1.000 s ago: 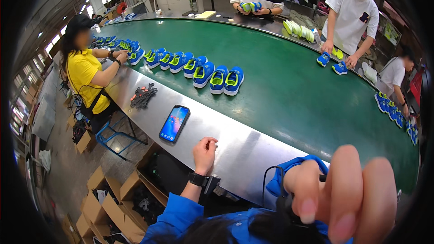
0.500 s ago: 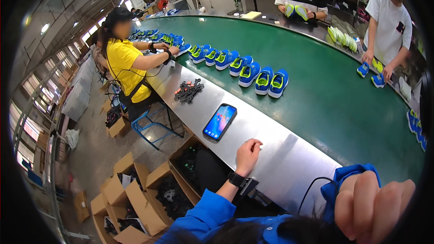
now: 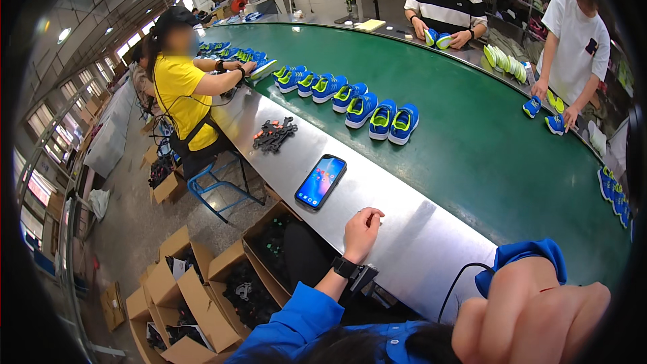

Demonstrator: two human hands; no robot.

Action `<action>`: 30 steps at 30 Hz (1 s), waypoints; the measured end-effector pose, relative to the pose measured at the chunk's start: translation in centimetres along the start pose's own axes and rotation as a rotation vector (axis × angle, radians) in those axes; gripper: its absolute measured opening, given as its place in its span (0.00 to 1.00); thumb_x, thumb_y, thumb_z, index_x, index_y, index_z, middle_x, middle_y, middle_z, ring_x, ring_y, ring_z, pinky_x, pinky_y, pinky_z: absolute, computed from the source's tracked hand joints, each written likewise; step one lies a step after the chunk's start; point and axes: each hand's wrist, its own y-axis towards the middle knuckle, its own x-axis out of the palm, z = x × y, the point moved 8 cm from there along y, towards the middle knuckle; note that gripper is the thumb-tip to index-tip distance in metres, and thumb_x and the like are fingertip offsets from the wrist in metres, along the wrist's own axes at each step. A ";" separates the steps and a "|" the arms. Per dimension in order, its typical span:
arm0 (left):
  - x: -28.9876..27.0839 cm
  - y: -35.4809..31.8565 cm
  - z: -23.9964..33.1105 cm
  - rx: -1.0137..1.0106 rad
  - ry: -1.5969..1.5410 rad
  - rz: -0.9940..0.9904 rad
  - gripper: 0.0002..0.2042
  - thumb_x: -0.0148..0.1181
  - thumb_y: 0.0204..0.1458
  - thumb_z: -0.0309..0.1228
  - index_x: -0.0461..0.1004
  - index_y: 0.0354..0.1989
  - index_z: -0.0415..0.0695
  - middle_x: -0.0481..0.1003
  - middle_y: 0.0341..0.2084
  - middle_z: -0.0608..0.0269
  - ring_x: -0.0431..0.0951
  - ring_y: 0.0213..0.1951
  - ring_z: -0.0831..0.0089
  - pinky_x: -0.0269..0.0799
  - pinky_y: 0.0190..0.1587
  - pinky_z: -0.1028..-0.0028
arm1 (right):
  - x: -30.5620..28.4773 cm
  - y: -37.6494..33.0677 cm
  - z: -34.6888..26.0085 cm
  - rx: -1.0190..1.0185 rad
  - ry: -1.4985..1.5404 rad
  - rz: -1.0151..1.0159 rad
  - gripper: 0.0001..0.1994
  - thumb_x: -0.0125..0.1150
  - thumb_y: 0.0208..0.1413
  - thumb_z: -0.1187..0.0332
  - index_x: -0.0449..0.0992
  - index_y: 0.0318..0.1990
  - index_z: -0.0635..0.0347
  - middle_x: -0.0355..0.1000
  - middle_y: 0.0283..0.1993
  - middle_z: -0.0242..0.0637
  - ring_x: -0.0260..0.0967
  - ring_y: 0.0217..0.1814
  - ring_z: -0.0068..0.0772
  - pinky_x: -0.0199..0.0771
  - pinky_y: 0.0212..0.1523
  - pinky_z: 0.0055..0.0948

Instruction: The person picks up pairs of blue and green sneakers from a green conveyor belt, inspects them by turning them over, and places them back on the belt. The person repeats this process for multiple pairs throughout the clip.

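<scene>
My left hand (image 3: pixel 362 234) rests on the near edge of the metal worktop (image 3: pixel 397 246), its fingers loosely curled and nothing visible in them. A black band (image 3: pixel 345 267) circles that wrist. Just beyond the hand lies a smartphone (image 3: pixel 321 183) with its screen lit. My right hand (image 3: pixel 539 310) is raised very close to the view at the lower right, fingers folded; whatever they may grip is hidden. Past the phone sits a pile of small black and orange parts (image 3: pixel 274 136). A row of blue and lime sneakers (image 3: pixel 362 110) stands on the green conveyor belt (image 3: pixel 485 155).
A co-worker in yellow (image 3: pixel 180 84) handles a sneaker at the left. Across the belt, two people (image 3: pixel 447 1) (image 3: pixel 578 44) handle more shoes. Lime pieces (image 3: pixel 504 64) are stacked between them. Open cartons (image 3: pixel 195 296) of dark parts stand on the floor. A black cable (image 3: pixel 448 283) crosses the worktop.
The whole view has shifted slightly. My right hand has moved a little left and down; my left hand stays on the worktop. The striped-shirt person has turned the shoes they hold.
</scene>
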 end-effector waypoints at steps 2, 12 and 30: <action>0.1 0.1 -0.2 0.007 0.029 -0.019 0.07 0.54 0.58 0.26 0.79 0.34 0.40 0.76 0.24 0.63 0.76 0.26 0.78 0.70 0.31 0.77 | -0.2 0.2 0.0 -0.001 -0.007 0.003 0.12 0.59 0.57 0.62 0.73 0.42 0.59 0.69 0.44 0.44 0.61 0.50 0.34 0.59 0.50 0.28; 0.0 0.1 -0.3 0.007 0.061 -0.024 0.07 0.54 0.59 0.27 0.79 0.35 0.40 0.78 0.26 0.61 0.79 0.28 0.76 0.71 0.32 0.76 | -1.6 0.1 0.1 -0.015 -0.026 0.029 0.11 0.59 0.57 0.63 0.72 0.40 0.60 0.69 0.44 0.44 0.62 0.49 0.33 0.59 0.49 0.27; 0.0 0.2 0.1 0.018 0.078 -0.022 0.07 0.55 0.59 0.28 0.79 0.35 0.42 0.77 0.25 0.63 0.77 0.27 0.77 0.70 0.31 0.76 | -2.1 0.2 0.2 -0.012 -0.030 0.044 0.10 0.60 0.56 0.63 0.72 0.37 0.61 0.69 0.42 0.44 0.62 0.47 0.30 0.60 0.46 0.25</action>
